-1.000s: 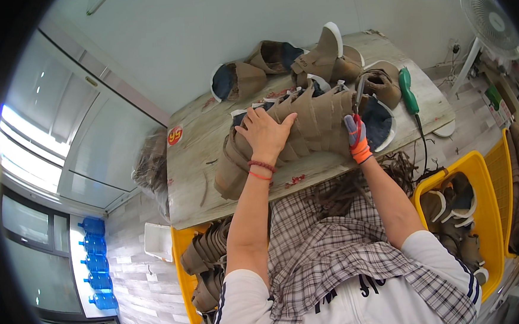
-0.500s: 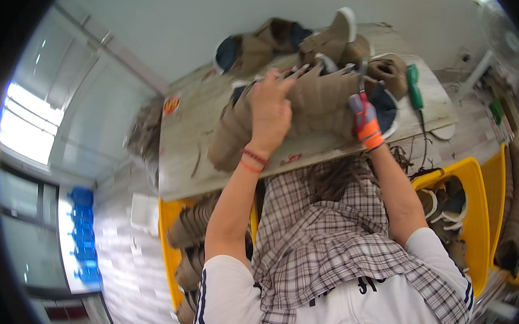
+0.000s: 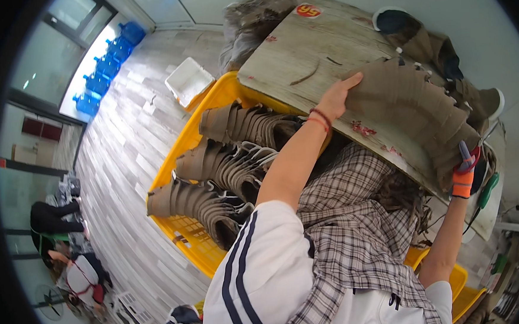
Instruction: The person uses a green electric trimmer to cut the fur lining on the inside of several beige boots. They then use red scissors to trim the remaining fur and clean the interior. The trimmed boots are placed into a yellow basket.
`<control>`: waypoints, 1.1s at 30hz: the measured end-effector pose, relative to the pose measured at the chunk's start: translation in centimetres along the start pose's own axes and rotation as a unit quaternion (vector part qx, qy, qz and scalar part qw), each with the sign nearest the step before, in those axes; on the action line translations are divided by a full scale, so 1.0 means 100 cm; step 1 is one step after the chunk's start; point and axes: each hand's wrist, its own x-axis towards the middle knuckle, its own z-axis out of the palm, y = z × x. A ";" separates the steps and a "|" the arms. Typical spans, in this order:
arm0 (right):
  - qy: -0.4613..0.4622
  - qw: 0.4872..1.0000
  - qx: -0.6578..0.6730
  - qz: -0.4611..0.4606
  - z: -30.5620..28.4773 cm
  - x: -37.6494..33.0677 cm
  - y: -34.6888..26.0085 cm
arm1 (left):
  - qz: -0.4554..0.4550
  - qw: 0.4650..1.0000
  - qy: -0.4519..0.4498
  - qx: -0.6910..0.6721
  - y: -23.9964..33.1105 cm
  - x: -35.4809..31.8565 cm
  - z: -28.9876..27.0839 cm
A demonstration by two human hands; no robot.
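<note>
A long curved row of nested brown shoe uppers lies along the work table, spanning the space between my hands. My left hand, bare with red bands at the wrist, grips its left end. At the right end is my right hand, in a grey and orange glove. Its fingers are closed round a red-handled metal tool, apparently scissors, and press against the last upper. More brown uppers with dark blue linings lie behind the row, along the wall. A green-handled tool with a cord rests beside my right hand.
Left of the table, a yellow basket holds several rows of nested uppers. A white bin and a plastic-wrapped bundle stand beyond it. Blue water bottles line the wall. Another person is at the far left.
My view has swung left, bringing the yellow basket fully into sight. My left hand has moved from the top of the row to its left end; my right hand stays at the right end.
</note>
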 end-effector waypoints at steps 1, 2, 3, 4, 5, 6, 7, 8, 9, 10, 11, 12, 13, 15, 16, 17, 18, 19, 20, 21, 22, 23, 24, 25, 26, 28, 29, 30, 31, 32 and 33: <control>-0.005 1.000 -0.011 -0.016 -0.002 0.005 -0.004 | -0.001 1.000 0.001 0.002 0.002 0.010 -0.003; 0.008 0.999 -0.020 -0.042 -0.001 0.007 -0.007 | -0.005 1.000 -0.002 0.009 0.006 0.018 -0.001; 0.018 0.999 0.005 -0.049 0.000 0.013 -0.008 | -0.008 1.000 -0.006 0.016 0.010 0.022 -0.002; 0.021 0.998 0.026 -0.058 -0.004 0.018 -0.008 | 0.007 1.000 -0.005 0.027 0.013 0.021 -0.005; 0.020 0.995 0.086 -0.047 -0.009 0.029 -0.018 | 0.023 0.999 -0.001 0.041 0.022 0.013 -0.004; 0.019 0.989 0.144 -0.027 -0.016 0.033 -0.031 | 0.030 0.998 0.002 0.057 0.025 0.008 -0.005; 0.036 0.984 0.170 -0.025 -0.023 0.046 -0.072 | 0.053 0.997 0.003 0.050 0.035 -0.003 -0.010; 0.040 0.977 0.208 0.012 -0.028 0.055 -0.097 | 0.071 0.997 -0.003 0.040 0.047 -0.020 -0.018; 0.046 0.967 0.247 0.049 -0.031 0.062 -0.117 | 0.088 0.996 -0.008 0.032 0.061 -0.039 -0.027; 0.048 0.980 0.192 0.011 -0.035 0.068 -0.145 | 0.122 0.991 -0.024 0.040 0.079 -0.064 -0.034; 0.056 0.988 0.140 -0.027 -0.039 0.072 -0.173 | 0.156 0.986 0.038 0.051 0.099 -0.094 -0.037; 0.039 0.993 0.067 -0.093 -0.033 0.073 -0.205 | 0.228 0.965 0.078 0.105 0.114 -0.124 -0.048; 0.030 0.986 -0.001 -0.163 -0.028 0.075 -0.238 | 0.243 0.958 0.121 0.094 0.134 -0.148 -0.077; -0.049 0.867 0.483 0.110 -0.006 0.082 -0.329 | 0.313 0.928 0.177 0.094 0.168 -0.202 -0.118; -0.076 0.863 0.496 0.064 0.008 0.084 -0.352 | 0.311 0.924 0.202 0.091 0.183 -0.236 -0.132; -0.063 0.906 0.395 -0.135 0.022 0.086 -0.371 | 0.342 0.906 0.223 0.110 0.195 -0.272 -0.155; -0.010 0.899 0.316 -0.302 0.038 0.088 -0.391 | 0.362 0.880 0.265 0.155 0.202 -0.312 -0.176; 0.013 0.873 0.306 -0.379 0.059 0.085 -0.411 | 0.354 0.876 0.291 0.152 0.205 -0.339 -0.170; -0.073 0.850 0.427 -0.301 0.070 0.078 -0.438 | 0.371 0.863 0.312 0.139 0.209 -0.376 -0.192; -0.160 0.778 0.589 -0.148 0.082 0.066 -0.461 | 0.376 0.853 0.322 0.164 0.212 -0.406 -0.220; -0.199 0.719 0.663 -0.062 0.098 0.059 -0.478 | 0.373 0.852 0.329 0.162 0.211 -0.428 -0.238; -0.218 0.699 0.681 -0.027 0.117 0.053 -0.490 | 0.355 0.859 0.343 0.134 0.209 -0.440 -0.249; -0.237 0.697 0.677 -0.010 0.139 0.045 -0.499 | 0.337 0.865 0.347 0.131 0.206 -0.450 -0.259; -0.257 0.694 0.673 0.006 0.161 0.037 -0.505 | 0.309 0.872 0.358 0.125 0.202 -0.458 -0.274; -0.277 0.692 0.666 0.023 0.174 0.033 -0.508 | 0.280 0.880 0.366 0.116 0.198 -0.458 -0.291; -0.270 0.685 0.676 0.040 0.187 0.033 -0.509 | 0.275 0.879 0.372 0.111 0.188 -0.440 -0.309; -0.264 0.701 0.662 0.043 0.195 0.032 -0.503 | 0.270 0.882 0.372 0.106 0.182 -0.423 -0.318; -0.261 0.715 0.648 0.043 0.202 0.031 -0.499 | 0.258 0.887 0.370 0.098 0.181 -0.410 -0.326; -0.258 0.736 0.625 0.037 0.211 0.028 -0.494 | 0.245 0.892 0.369 0.090 0.186 -0.392 -0.335; -0.242 0.750 0.614 0.040 0.220 0.023 -0.492 | 0.234 0.896 0.368 0.082 0.191 -0.375 -0.344; -0.223 0.765 0.602 0.043 0.229 0.018 -0.489 | 0.221 0.904 0.352 0.104 0.198 -0.352 -0.346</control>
